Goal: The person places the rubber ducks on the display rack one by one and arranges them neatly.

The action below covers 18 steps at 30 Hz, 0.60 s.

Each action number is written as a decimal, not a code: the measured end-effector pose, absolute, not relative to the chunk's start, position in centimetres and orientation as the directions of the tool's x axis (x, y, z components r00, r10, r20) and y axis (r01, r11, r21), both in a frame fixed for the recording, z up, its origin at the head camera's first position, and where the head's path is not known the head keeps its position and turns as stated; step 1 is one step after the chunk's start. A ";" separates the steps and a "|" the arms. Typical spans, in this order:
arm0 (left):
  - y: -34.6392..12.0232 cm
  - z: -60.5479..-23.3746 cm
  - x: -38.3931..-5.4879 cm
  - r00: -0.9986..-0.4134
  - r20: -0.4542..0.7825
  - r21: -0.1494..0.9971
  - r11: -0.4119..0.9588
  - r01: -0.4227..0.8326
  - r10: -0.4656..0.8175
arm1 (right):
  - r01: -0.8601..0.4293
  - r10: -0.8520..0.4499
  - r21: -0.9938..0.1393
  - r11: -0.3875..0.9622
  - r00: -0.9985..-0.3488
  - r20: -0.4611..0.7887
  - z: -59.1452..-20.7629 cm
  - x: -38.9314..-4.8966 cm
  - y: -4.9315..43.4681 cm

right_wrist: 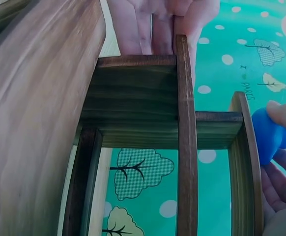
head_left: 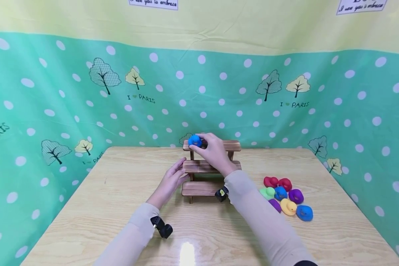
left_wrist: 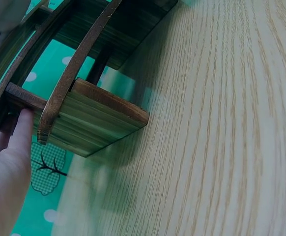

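A three-tier wooden step shelf [head_left: 199,188] stands on the table. My right hand [head_left: 216,150] pinches a blue rubber duck [head_left: 194,140] between thumb and fingers at the left end of the top tier. In the right wrist view, the blue duck [right_wrist: 267,136] shows beside the top board's edge, partly covered by the fingers. My left hand [head_left: 170,181] is at the shelf's left side, its fingers stretched along the middle tier. From the left wrist, the fingertips of my left hand [left_wrist: 13,157] touch the shelf's wooden side.
Several rubber ducks lie grouped on the table right of the shelf, among them a red duck [head_left: 270,181], a green duck [head_left: 268,193], a yellow duck [head_left: 288,207] and a purple duck [head_left: 296,196]. A dotted curtain [head_left: 199,99] hangs right behind the table [head_left: 126,184].
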<state>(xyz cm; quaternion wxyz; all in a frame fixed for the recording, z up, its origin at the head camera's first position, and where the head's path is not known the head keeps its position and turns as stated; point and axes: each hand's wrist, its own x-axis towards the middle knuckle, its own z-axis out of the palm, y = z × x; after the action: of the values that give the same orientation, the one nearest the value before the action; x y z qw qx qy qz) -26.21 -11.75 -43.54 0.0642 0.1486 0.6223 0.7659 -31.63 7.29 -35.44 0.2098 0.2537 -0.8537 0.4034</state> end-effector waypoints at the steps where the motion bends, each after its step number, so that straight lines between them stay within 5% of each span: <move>1: -11.7 -43.5 -26.2 -0.947 0.148 0.972 -0.218 0.086 0.286 | -0.596 -0.263 -0.584 0.551 -0.788 0.557 -35.4 -31.7 7.2; 18: -11.8 -43.4 -26.3 -0.944 0.148 0.970 -0.230 0.080 0.294 | -0.500 -0.222 -0.580 0.644 -0.847 0.483 -35.1 -31.5 6.0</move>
<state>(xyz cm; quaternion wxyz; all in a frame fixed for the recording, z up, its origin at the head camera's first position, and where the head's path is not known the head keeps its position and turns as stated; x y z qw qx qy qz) -26.28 -11.79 -43.38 0.0697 0.1518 0.6164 0.7695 -31.52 6.03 -35.11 0.1877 0.2034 -0.8869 0.3698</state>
